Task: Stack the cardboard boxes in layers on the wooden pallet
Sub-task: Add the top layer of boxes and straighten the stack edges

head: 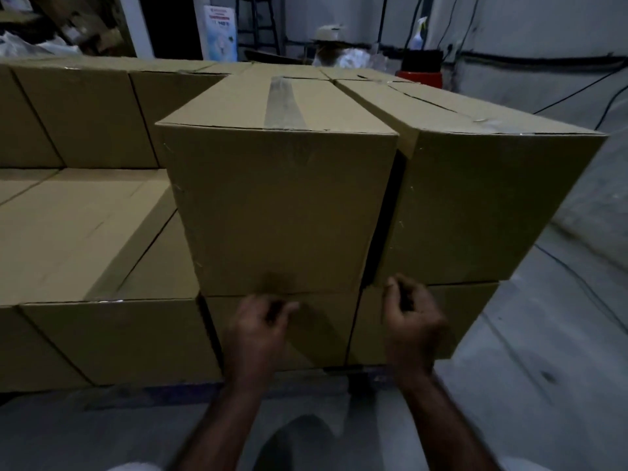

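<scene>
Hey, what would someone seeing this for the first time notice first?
A big taped cardboard box sits centre frame on the upper layer, with a dark gap between it and the neighbouring box on its right. Just below it, the left hand and right hand hover with curled fingers, holding nothing. To the left, the stack steps down to the lower layer.

left grip (261, 329) curled, right grip (413, 317) curled, forearms (222, 430) stretched forward side by side
</scene>
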`<action>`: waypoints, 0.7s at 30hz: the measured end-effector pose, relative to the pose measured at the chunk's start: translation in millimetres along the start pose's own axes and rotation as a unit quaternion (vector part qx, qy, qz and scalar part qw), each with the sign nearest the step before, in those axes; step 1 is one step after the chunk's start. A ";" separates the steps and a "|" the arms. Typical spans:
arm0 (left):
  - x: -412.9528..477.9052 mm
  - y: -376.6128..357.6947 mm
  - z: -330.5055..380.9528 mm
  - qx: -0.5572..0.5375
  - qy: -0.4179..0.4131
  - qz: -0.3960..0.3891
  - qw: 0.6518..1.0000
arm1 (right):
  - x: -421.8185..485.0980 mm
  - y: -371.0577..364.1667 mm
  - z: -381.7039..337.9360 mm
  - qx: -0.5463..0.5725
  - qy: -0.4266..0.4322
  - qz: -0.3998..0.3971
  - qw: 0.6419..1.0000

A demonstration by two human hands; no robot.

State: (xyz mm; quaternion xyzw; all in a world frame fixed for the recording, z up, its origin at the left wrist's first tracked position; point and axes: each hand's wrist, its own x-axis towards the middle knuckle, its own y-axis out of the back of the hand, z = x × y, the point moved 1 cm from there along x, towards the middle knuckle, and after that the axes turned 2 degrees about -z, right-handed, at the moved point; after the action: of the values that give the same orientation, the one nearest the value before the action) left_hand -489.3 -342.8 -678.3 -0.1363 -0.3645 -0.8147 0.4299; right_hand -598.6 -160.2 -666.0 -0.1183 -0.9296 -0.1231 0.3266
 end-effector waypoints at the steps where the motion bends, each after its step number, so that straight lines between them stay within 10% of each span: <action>1: -4.7 -15.9 11.0 -0.023 -0.023 -0.022 0.999 | 11.7 9.5 -0.8 -0.014 0.010 0.034 0.999; 6: -18.5 -68.4 61.8 -0.107 -0.038 -0.099 0.989 | 62.7 56.8 18.4 -0.058 -0.053 0.164 0.983; 21: -29.4 -130.7 112.1 0.063 -0.104 -0.080 0.989 | 94.5 76.4 60.3 -0.115 -0.149 0.045 0.981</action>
State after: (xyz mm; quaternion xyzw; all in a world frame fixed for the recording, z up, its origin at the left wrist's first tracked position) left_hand -586.7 -197.8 -678.2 -0.1631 -0.4677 -0.8033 0.3308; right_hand -682.2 -56.6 -639.9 -0.2134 -0.9412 -0.1958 0.1741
